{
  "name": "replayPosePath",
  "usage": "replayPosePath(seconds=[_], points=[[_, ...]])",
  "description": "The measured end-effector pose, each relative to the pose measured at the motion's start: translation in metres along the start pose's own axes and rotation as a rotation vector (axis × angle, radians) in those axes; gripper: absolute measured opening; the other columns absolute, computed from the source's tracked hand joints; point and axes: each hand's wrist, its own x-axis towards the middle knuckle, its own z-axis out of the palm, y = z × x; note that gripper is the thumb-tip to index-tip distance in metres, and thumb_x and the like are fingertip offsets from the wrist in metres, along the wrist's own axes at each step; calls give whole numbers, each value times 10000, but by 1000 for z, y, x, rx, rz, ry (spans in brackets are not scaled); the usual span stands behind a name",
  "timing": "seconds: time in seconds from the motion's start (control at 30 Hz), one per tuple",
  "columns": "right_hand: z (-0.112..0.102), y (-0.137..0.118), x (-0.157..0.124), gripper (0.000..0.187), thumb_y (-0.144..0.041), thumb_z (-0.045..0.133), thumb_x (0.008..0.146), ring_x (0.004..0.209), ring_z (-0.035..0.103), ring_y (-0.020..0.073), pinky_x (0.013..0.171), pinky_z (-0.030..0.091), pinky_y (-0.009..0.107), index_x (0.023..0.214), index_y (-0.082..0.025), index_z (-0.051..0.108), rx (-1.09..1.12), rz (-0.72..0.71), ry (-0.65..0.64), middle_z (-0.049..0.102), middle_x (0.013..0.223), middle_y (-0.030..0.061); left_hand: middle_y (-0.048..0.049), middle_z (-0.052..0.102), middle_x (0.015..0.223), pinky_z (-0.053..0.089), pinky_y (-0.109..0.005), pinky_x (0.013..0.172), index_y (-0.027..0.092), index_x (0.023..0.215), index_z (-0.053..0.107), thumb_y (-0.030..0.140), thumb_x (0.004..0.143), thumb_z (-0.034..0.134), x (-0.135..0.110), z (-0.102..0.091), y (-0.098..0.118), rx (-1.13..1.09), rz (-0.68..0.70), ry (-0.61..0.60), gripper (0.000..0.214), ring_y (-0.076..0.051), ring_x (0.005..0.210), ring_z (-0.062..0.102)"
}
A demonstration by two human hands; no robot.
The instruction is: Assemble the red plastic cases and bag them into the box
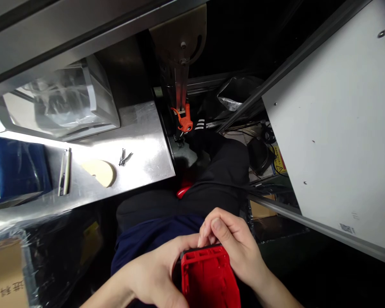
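A red plastic housing (208, 276) with ribs inside sits low in the view over my lap. My left hand (157, 273) wraps round its left side, fingers closed on it. My right hand (234, 244) is on its top right corner, with thumb and fingers pinched together at the upper edge. Whether something small lies in that pinch I cannot make out.
A steel worktop (141, 141) at the left carries small pliers (125, 157), a beige pad (101, 172), a flat tool (64, 171) and a clear bin (67, 102). A blue bin (19, 171) stands at the far left. An orange air gun (184, 119) hangs ahead. A white panel (340, 128) fills the right.
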Motion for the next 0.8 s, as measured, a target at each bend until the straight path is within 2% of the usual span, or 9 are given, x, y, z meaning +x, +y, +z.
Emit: replayPosePath(seconds=[0.2, 0.37, 0.5, 0.6, 0.67, 0.8], points=[[0, 6, -1, 352, -410, 501, 1071, 661, 556, 120, 627, 440, 230, 807, -208, 618, -88, -30, 129, 587, 720, -10, -80, 729, 1213, 465, -420, 1105, 215, 1431, 549, 260, 378, 1053, -5, -8, -12, -65, 34, 43, 1169, -324, 1225, 641], [0, 9, -5, 288, -380, 498, 1075, 711, 681, 148, 680, 519, 243, 926, -220, 686, -45, -34, 104, 715, 770, 13, -79, 736, 1141, 502, -378, 1049, 193, 1447, 525, 272, 435, 1044, -2, -8, -15, -77, 56, -1, 1140, -313, 1193, 660], [2, 12, -9, 210, -305, 533, 1059, 680, 658, 129, 689, 511, 236, 949, -239, 700, -237, -180, 273, 670, 716, -20, -91, 726, 1164, 466, -396, 1088, 165, 1395, 554, 273, 395, 1053, -1, -5, -9, -109, 18, 22, 1122, -319, 1195, 654], [3, 14, -9, 219, -284, 519, 1057, 694, 628, 126, 665, 496, 232, 940, -242, 700, -338, -245, 392, 628, 751, -16, -102, 722, 1184, 480, -401, 1059, 177, 1359, 582, 307, 405, 1051, -1, -3, -5, -94, -21, 36, 1071, -313, 1151, 674], [4, 14, -7, 226, -283, 501, 1064, 734, 654, 136, 690, 518, 240, 961, -245, 699, -310, -245, 381, 663, 799, -5, -105, 720, 1180, 495, -397, 1031, 184, 1366, 580, 354, 444, 1041, -2, -2, -2, -82, -24, 30, 1044, -310, 1138, 679], [3, 11, -7, 206, -282, 490, 1076, 719, 705, 137, 709, 554, 244, 1030, -257, 689, -185, -195, 238, 739, 790, -17, -123, 721, 1164, 514, -376, 978, 163, 1409, 541, 430, 513, 1013, -1, -2, -2, -61, -13, 8, 1047, -298, 1101, 686]])
